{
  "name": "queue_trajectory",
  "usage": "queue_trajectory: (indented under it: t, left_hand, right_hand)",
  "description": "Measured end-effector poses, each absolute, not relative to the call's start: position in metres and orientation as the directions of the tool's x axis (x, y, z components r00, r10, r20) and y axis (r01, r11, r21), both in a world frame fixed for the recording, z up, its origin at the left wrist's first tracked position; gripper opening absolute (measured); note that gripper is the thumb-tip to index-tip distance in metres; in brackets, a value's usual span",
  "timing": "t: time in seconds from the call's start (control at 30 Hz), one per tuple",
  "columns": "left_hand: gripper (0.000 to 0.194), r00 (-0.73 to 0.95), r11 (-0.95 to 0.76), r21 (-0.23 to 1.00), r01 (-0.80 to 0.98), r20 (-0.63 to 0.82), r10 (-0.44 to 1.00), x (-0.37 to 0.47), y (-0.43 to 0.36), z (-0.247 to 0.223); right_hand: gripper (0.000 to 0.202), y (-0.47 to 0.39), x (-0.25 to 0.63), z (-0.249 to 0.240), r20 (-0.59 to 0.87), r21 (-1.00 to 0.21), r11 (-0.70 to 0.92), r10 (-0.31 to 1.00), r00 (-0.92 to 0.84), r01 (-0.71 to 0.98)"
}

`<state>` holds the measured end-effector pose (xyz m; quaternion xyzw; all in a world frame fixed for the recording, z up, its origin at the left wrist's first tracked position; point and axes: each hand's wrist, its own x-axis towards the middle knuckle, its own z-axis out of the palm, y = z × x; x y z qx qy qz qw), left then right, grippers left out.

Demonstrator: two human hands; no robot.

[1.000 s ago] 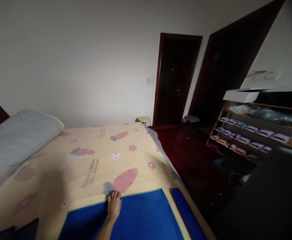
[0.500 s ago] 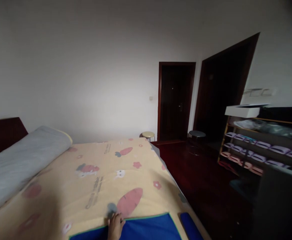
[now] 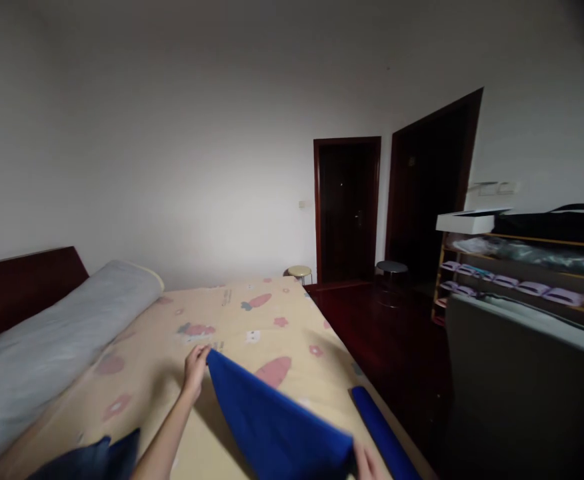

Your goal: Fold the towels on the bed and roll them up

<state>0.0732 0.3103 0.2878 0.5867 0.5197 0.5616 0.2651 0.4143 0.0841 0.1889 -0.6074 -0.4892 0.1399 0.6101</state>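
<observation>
A blue cloth is raised above the bed, its upper edge stretched slantwise between my two hands. My left hand pinches the upper left corner over the patterned bed sheet. Lower down, at the bottom edge of the picture, my right hand grips the other corner and is partly cut off. Just beyond it lies a long, narrow blue piece, rolled or folded, along the bed's right side. Dark blue fabric shows at the lower left beside my left forearm.
A grey bedding roll lies by the dark headboard. To the right stand a grey panel and a shoe rack with slippers. Two stools, one yellow and one dark, stand near the doors.
The blue cloth lay flat on the bed with one hand on its edge; now both hands hold it lifted. The view has shifted, and the grey panel shows more.
</observation>
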Motion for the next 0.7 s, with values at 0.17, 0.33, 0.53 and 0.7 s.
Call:
queue_trajectory:
  t: [0.17,0.33,0.53,0.7]
  left_hand:
    - [0.070,-0.266,-0.323,0.941,0.098,0.337,0.903,0.021,0.261,0.354]
    - [0.069,-0.329,-0.356,0.934,0.009,0.339,0.881,-0.010,0.208,0.403]
    - [0.064,-0.290,-0.364,0.931,0.035,0.357,0.888,-0.029,0.164,0.452]
    - [0.063,-0.170,-0.324,0.940,0.104,0.338,0.926,-0.041,0.139,0.478]
  right_hand:
    - [0.067,0.126,0.447,0.307,0.417,-0.909,0.319,0.733,0.538,0.269]
    - [0.069,0.160,0.455,0.401,0.459,-0.888,0.381,0.765,0.452,0.257]
    - [0.064,0.155,0.453,0.448,0.487,-0.873,0.444,0.824,0.291,0.204]
    - [0.060,0.137,0.454,0.469,0.495,-0.867,0.467,0.849,0.187,0.174]
